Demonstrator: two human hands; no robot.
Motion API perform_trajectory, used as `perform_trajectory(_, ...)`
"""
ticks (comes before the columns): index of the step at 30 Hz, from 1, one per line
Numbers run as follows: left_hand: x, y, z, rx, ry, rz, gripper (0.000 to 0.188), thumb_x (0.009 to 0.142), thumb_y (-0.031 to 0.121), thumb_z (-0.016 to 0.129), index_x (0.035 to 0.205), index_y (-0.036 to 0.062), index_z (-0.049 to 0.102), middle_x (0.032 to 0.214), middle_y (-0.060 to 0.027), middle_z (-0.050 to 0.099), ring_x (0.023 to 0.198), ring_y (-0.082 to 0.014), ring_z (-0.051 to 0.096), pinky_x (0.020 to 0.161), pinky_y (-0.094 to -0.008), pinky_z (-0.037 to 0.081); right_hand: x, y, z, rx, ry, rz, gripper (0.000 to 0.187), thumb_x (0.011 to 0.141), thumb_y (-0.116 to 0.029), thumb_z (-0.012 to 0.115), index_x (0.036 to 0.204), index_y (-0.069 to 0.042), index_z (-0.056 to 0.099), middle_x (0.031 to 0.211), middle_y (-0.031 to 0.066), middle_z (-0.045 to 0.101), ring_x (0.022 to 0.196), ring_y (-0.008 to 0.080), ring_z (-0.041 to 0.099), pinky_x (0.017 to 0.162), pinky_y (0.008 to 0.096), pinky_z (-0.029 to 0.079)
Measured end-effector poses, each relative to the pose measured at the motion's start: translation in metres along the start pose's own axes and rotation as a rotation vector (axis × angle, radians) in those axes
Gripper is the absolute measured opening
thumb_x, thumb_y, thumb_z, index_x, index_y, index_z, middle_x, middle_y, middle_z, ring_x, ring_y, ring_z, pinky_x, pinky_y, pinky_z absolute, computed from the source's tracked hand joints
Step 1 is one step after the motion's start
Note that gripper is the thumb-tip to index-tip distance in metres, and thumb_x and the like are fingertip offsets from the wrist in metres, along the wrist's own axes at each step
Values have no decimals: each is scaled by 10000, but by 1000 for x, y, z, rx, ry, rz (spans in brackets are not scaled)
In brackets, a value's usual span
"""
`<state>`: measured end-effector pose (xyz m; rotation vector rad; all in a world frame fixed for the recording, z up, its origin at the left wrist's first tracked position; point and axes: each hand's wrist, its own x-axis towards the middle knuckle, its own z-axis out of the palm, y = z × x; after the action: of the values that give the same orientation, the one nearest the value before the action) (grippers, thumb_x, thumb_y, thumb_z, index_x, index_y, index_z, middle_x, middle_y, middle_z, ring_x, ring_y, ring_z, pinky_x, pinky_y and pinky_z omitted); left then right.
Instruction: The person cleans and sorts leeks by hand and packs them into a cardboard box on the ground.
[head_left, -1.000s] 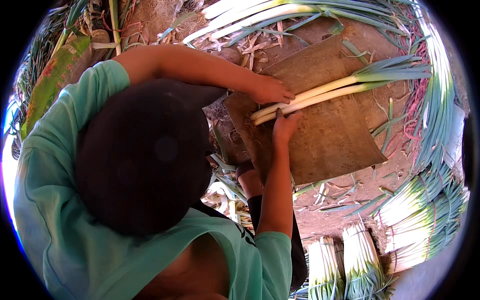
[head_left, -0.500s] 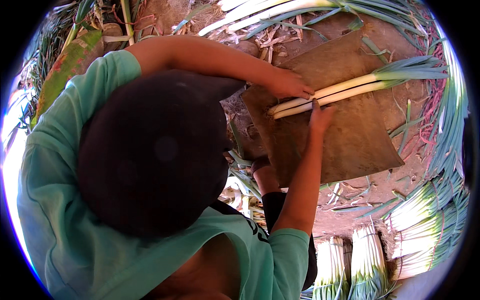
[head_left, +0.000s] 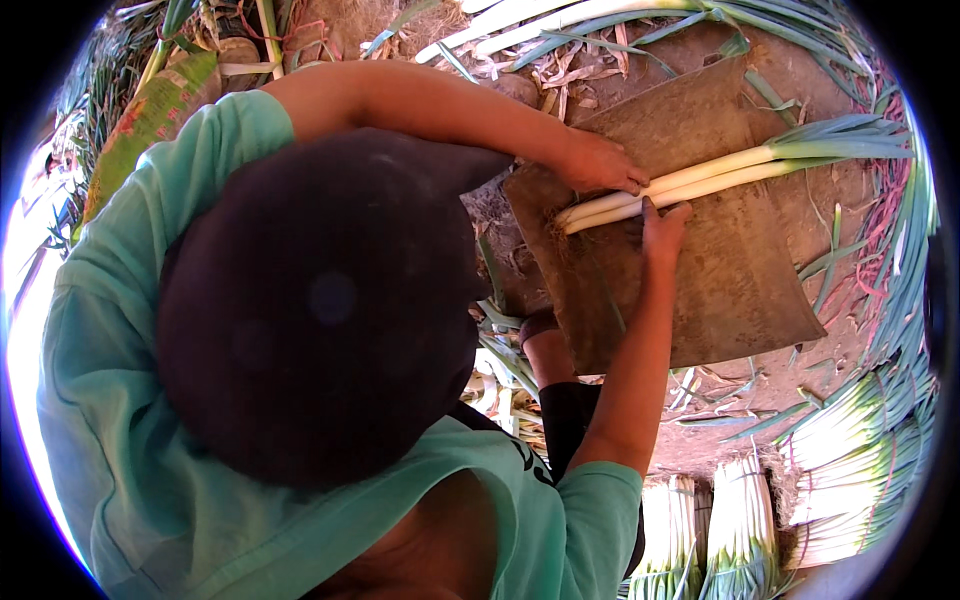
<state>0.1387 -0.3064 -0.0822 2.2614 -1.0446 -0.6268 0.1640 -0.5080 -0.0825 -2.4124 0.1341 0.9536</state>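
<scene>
Two long white-and-green leeks lie side by side across a brown mat, roots to the left and green leaves to the right. My left hand reaches over from the upper left, its fingers closed on the white stem of the upper leek. From below, my right hand has its fingers bent, with a darkened fingertip against the lower stem. Both hands meet at about the same spot, a little above the roots. Some fingers are hidden behind my hands and the stems.
Tied bundles of leeks stand at the lower right. More leeks lie along the top, and green leaves line the right. Pink string and trimmings lie about. A dark cap-like shape hides the left middle.
The scene has shifted slightly right in view. The gap between the two leek stems has narrowed. Both my hands stay at the stems.
</scene>
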Motion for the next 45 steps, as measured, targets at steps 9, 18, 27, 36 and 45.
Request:
perform_trajectory(9, -2, -1, 5, 25, 71, 41, 420, 783, 61, 510, 1199, 16, 477, 1288, -158, 423, 1093, -333, 497, 910, -424, 424, 1, -20, 6, -130, 203, 132, 668, 808, -521, 605, 1085, 74, 485, 1032, 321, 586, 1005, 440, 562, 849, 465, 448)
perform_trajectory(18, 1, 3, 27, 85, 155, 229, 393, 790, 109, 510, 1175, 37, 476, 979, -141, 453, 881, -309, 521, 702, -416, 463, 18, -6, -2, -278, 114, 6, 674, 822, -486, 599, 1083, 120, 462, 961, 324, 596, 930, 445, 590, 791, 486, 474)
perform_trajectory(27, -1, -4, 30, 5, 146, 263, 508, 746, 33, 519, 1248, 29, 448, 1037, -172, 454, 927, -335, 504, 747, -414, 460, 80, -39, -66, -242, 396, 66, 845, 823, -530, 581, 1300, 101, 283, 1049, 305, 581, 954, 435, 592, 800, 483, 482)
perform_trajectory(36, 8, 12, 21, 304, 194, 376, 227, 810, 163, 492, 1003, 52, 537, 1153, -102, 455, 1039, -290, 471, 767, -423, 467, 104, -6, -52, -43, 436, -107, 928, 818, -497, 613, 1368, 109, 176, 1162, 293, 547, 1022, 421, 570, 863, 464, 464)
perform_trajectory(45, 6, -7, 40, 248, 168, 352, 154, 794, 158, 515, 917, 72, 552, 1185, -90, 468, 1148, -261, 434, 770, -415, 453, 56, -85, -86, -109, 519, 1, 555, 844, -287, 642, 1193, 92, 434, 1131, 271, 532, 966, 387, 578, 842, 441, 473)
